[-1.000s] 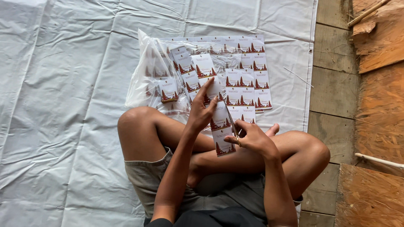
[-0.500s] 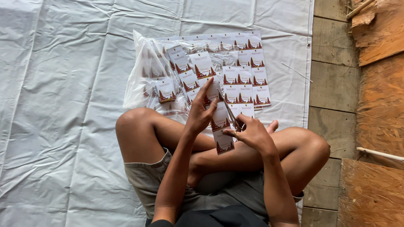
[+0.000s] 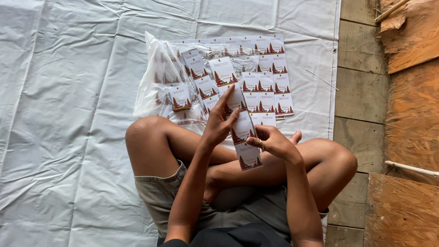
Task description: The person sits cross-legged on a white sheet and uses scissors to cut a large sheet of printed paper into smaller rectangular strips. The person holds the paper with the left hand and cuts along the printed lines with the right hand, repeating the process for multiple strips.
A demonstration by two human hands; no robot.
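Seated cross-legged on a white plastic sheet (image 3: pixel 68 137), a person works a strip of small printed cards (image 3: pixel 242 132) between both hands. Each card is white with a red, tree-like design along its lower edge. The left hand (image 3: pixel 218 123) is raised with fingers (image 3: pixel 225 98) spread, thumb and forefinger pinching the upper part of the strip; the right hand (image 3: pixel 274 142) is closed around the strip's right edge lower down, a ring showing on one finger. The two hands sit just beside each other, both clamped on the same strip, which hangs above the person's crossed shins with its lowest card near the right forearm.

Beyond the knees, a clear plastic bag (image 3: pixel 160 82) lies crumpled on the sheet, holding more loose cards of the same kind. Just beside it to the right, further matching cards are laid out in neat rows (image 3: pixel 270 77) on the sheet. How many cards make up the held strip is hard to tell, since the fingers hide part of it.

Along the right side run weathered wooden planks (image 3: pixel 359 91), and beyond them rough chipboard panels (image 3: pixel 411 114). A thin white stick (image 3: pixel 322 78) lies across the sheet's edge.
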